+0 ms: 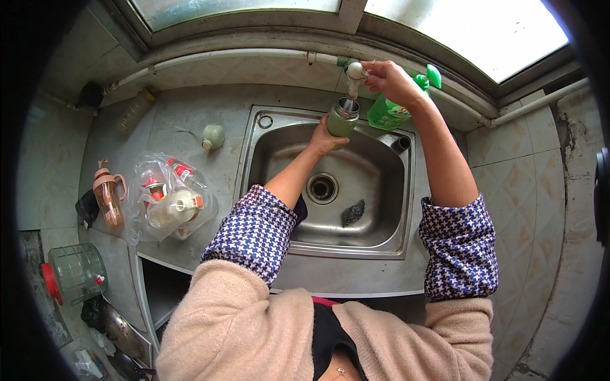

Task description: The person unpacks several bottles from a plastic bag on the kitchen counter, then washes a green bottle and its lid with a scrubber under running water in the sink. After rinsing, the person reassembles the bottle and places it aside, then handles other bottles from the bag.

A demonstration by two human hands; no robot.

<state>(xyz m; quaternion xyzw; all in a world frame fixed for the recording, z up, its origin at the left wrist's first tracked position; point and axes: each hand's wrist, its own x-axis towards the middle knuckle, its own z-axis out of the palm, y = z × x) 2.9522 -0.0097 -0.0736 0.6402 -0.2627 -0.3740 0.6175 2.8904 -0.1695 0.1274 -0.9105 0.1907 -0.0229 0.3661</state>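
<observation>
My left hand (328, 139) is wrapped around a pale green bottle (342, 121) with a metal-threaded mouth, holding it tilted over the back of a stainless steel sink (286, 244). The mouth is right under the spout of a white tap (353, 85), and water appears to run into it. At the tap's handle, the fingers of my right hand (388, 82) grip the knob. A green pump bottle of liquid soap (389, 112) stands behind the sink, beneath my right forearm. In the basin lie a dark scouring pad (353, 213) and the drain (322, 188).
Left on the counter are a round green cap (213, 136), a clear plastic bag (174, 202) with bottles, a pinkish bottle with a handle (109, 197) and a tilted clear bottle (137, 110). A red-lidded jar (78, 274) is lower left. A pipe (228, 55) runs below the window.
</observation>
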